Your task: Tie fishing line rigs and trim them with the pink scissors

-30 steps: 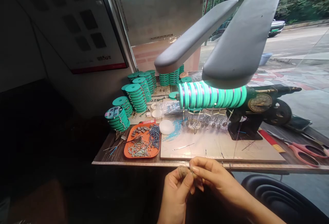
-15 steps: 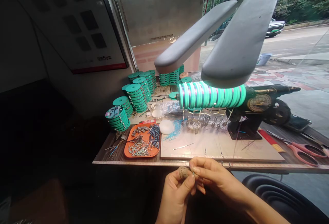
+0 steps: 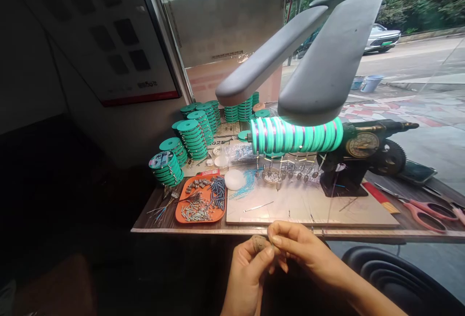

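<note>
My left hand (image 3: pixel 249 267) and my right hand (image 3: pixel 300 246) meet just in front of the bench edge. Both are closed in a pinch, fingertips nearly touching. A brown patterned wrap (image 3: pixel 259 243) covers a finger of the left hand. Whatever sits between the fingertips is too small to make out. Beyond my hands lies a pale board (image 3: pixel 269 215) with a thin metal tool (image 3: pixel 258 206) on it. Over the board, a row of bright green spools (image 3: pixel 298 134) is mounted on a dark geared winder (image 3: pixel 343 173), with small weights on lines hanging below.
An orange tray (image 3: pixel 180 215) holds small metal parts and sleeves. Stacks of green spools (image 3: pixel 192 139) stand behind it. Pink-handled scissors (image 3: pixel 425 212) lie at the right. A grey lamp (image 3: pixel 329 64) hangs low over the winder. A black ridged seat (image 3: pixel 395 277) is below right.
The view has shifted slightly, so the lamp and winder appear a little further left. My hands keep nearly the same pinched pose.
</note>
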A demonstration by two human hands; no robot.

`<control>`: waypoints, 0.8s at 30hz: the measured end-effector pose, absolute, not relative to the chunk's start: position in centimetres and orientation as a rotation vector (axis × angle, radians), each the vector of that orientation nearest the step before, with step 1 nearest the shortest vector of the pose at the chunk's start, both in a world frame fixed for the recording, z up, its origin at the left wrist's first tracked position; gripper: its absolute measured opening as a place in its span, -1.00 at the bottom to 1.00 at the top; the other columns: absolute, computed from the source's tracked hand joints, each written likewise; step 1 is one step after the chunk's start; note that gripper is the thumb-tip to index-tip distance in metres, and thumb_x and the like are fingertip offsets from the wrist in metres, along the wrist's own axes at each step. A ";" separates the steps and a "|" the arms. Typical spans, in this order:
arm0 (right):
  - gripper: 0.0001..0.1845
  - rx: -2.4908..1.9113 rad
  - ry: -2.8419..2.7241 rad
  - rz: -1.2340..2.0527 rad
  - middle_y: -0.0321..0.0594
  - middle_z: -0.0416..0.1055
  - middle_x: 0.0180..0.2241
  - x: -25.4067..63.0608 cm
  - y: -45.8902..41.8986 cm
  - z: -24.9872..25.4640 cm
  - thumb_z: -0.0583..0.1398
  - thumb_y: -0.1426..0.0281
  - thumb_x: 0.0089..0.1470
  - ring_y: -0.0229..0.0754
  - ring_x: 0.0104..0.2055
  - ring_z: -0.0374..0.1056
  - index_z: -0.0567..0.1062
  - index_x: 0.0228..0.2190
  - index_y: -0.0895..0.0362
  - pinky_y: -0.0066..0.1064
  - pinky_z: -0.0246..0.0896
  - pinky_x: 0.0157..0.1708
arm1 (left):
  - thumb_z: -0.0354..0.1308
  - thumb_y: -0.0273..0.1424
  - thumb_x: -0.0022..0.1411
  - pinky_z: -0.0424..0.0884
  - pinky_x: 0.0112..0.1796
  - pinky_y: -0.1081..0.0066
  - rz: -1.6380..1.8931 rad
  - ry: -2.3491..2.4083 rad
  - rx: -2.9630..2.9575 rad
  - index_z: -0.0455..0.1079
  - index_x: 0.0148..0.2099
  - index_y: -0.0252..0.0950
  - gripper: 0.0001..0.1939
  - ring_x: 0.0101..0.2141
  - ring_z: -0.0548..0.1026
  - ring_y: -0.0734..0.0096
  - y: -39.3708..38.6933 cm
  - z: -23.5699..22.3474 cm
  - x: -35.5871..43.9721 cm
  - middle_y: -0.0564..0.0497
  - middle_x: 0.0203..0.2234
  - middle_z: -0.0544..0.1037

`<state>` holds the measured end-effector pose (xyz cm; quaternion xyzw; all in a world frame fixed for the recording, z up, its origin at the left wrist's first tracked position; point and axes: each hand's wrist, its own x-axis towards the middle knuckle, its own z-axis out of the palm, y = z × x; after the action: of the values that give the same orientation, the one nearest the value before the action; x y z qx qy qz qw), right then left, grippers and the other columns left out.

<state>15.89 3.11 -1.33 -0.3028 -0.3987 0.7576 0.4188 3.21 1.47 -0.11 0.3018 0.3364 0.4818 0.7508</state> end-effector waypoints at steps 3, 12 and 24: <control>-0.73 -0.792 -1.013 1.879 -0.34 0.33 -0.60 15.5 3.1 -1.2 0.22 0.25 -0.03 -0.35 -0.56 0.29 0.33 -0.50 0.20 -0.55 0.05 -0.56 | 0.21 -0.42 -0.01 0.19 -0.45 0.49 1.066 0.740 0.658 0.41 -0.61 -0.41 -0.80 -0.56 0.31 0.50 1.4 -0.2 3.3 0.01 -0.68 0.42; -0.72 -1.497 -1.099 0.920 -0.22 0.43 -0.43 21.4 -0.7 -0.1 0.24 0.14 -0.17 -0.13 -0.36 0.31 0.48 -0.46 0.09 -0.39 0.21 -0.33 | 0.32 -0.40 -0.17 0.17 -0.50 0.58 1.091 0.944 0.619 0.48 -0.52 -0.39 -0.86 -0.59 0.20 0.63 1.0 0.0 2.9 0.07 -0.62 0.38; -0.96 -1.523 -1.179 0.516 -0.24 0.35 -0.66 20.3 -4.3 -5.8 0.27 0.37 -0.15 -0.19 -0.60 0.21 0.55 -0.58 0.04 -0.35 0.12 -0.53 | 0.32 -0.43 -0.17 0.31 -0.42 0.54 1.049 0.955 0.608 0.50 -0.51 -0.35 -0.89 -0.54 0.33 0.57 1.1 1.4 4.2 0.05 -0.59 0.43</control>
<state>20.29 -4.32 -5.76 -0.6416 -0.4966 0.2172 0.5428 4.23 1.13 1.43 0.2746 0.4316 0.4738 0.7168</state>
